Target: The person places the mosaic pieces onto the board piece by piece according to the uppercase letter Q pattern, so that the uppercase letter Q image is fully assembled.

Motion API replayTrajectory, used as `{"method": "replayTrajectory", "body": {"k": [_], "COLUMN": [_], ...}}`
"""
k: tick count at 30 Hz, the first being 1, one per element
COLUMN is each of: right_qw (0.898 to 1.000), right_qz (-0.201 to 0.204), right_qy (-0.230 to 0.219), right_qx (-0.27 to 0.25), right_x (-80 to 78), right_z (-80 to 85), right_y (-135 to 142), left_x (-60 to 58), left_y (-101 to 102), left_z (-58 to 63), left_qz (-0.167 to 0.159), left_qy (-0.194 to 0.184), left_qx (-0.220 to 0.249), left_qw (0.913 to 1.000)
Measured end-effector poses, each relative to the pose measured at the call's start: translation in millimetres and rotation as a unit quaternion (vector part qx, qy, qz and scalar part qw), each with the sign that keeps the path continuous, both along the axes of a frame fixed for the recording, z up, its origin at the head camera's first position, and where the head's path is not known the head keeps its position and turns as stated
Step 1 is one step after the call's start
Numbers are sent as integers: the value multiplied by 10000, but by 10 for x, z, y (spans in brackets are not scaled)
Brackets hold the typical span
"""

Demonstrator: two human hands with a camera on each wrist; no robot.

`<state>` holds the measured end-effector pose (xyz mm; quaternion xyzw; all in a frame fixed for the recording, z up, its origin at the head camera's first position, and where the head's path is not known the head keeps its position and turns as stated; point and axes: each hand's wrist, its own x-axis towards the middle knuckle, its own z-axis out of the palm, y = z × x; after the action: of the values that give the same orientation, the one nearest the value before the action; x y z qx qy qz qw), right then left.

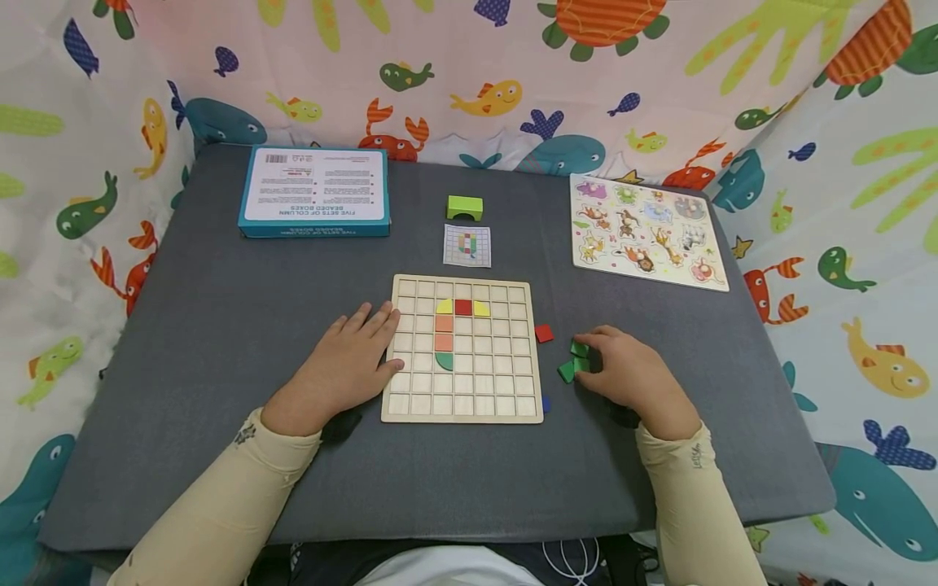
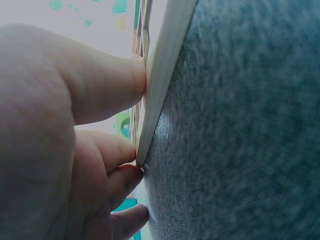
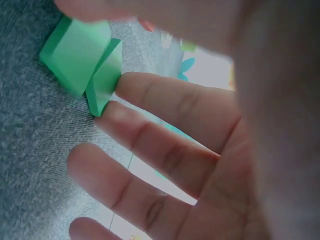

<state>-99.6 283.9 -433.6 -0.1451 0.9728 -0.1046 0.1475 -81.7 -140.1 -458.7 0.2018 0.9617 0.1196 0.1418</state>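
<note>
A light wooden grid board (image 1: 484, 382) lies at the middle of the table. My left hand (image 1: 352, 358) rests at its left edge, fingers extended, thumb on the rim. Set in the board are a red square (image 1: 463, 308), yellow pieces (image 1: 481, 309) on either side of it, two orange squares (image 1: 444, 323) below the left one, and a green quarter-round (image 1: 444, 360). To the right of the board, my right hand (image 1: 633, 374) has thumb and fingertips on opposite sides of small green blocks (image 3: 77, 55). These blocks are close together on the tabletop, one partly behind the thumb.
A red block (image 1: 543, 334) and a partly hidden blue block (image 1: 545, 404) lie by the board's right edge. Behind the board are a pattern card (image 1: 466, 246) and a light-green arch block (image 1: 465, 207). A blue box (image 1: 315, 191) stands back left, an animal puzzle board (image 1: 648, 232) back right.
</note>
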Motion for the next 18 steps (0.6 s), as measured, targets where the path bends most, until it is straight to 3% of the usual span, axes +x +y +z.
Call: {"method": "replayTrajectory", "body": {"k": [18], "right_qw": [9994], "right_qz": [-65], "right_qy": [284], "right_qx": [-185], "right_x": [-87], "right_z": [-46], "right_y": [-56], "left_x": [-2], "left_y": [10], "left_z": [-12], "left_qz": [23], "left_qy": [-3], "left_qx": [-45], "left_qw": [10000]}}
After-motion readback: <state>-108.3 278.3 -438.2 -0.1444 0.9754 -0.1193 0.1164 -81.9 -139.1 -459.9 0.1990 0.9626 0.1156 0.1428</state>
